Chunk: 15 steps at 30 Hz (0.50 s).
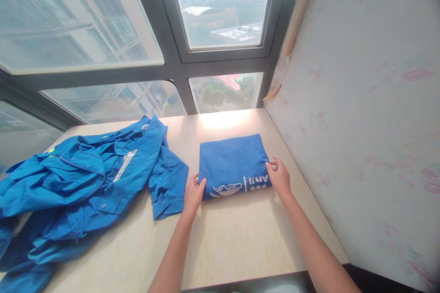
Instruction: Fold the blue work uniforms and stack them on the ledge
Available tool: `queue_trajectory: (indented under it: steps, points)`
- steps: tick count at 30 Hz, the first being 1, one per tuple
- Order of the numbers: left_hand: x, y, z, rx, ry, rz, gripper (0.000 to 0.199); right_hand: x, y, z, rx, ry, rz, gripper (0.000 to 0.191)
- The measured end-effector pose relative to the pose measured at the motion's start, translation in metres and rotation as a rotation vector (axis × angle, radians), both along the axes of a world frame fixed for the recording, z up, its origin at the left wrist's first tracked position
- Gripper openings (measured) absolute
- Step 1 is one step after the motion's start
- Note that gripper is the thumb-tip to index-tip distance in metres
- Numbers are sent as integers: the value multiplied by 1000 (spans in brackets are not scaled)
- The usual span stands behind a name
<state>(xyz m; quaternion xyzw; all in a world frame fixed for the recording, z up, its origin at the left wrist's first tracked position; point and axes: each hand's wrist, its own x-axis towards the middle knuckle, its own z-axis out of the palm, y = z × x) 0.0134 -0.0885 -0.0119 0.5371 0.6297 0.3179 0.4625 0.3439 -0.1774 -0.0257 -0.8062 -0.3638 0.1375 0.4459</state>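
Observation:
A blue garment [232, 160] lies folded into a neat rectangle on the pale wooden surface [240, 242], its white printed lettering upside down along the near edge. My left hand [195, 193] pinches its left edge near the front corner, thumb on top. On the opposite side, my right hand [278, 175] grips the right edge between thumb and fingers. Some fingertips are hidden behind or under the cloth.
A crumpled blue jacket [85, 178] with reflective strips spreads over the left side, one sleeve [168, 183] reaching close to my left hand. Dark window frames [220, 62] stand behind the surface. A flowered wall [360, 114] borders the right.

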Motion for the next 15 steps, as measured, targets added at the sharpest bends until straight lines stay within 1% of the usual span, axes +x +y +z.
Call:
queue_trajectory:
  steps: [1,2,3,5,6,7,8,10,13,15]
  points:
    - [3,0,5,93,87,10,62,-2,3,5,6,-155,-20,59]
    - [9,2,11,214,193,-4,63,-4,8,11,14,-295,3,57]
    - [17,4,18,347,309,-45,62,-8,16,17,18,-413,68,54]
    - [38,12,30,581,528,-204,59,-18,36,28,-20,-573,261,51]
    - [51,19,34,643,606,-298,58,-23,48,31,-59,-625,349,50]
    - [62,27,35,672,669,-382,59,-27,60,32,-105,-661,415,51]
    - [73,36,33,673,721,-444,60,-30,71,30,-155,-678,456,52]
    - [88,54,22,614,780,-511,63,-32,91,20,-249,-667,487,56]
    - [94,74,-4,514,798,-519,63,-29,108,-2,-333,-635,500,57]
    - [93,79,-17,505,799,-515,61,-27,113,-13,-346,-641,501,55]
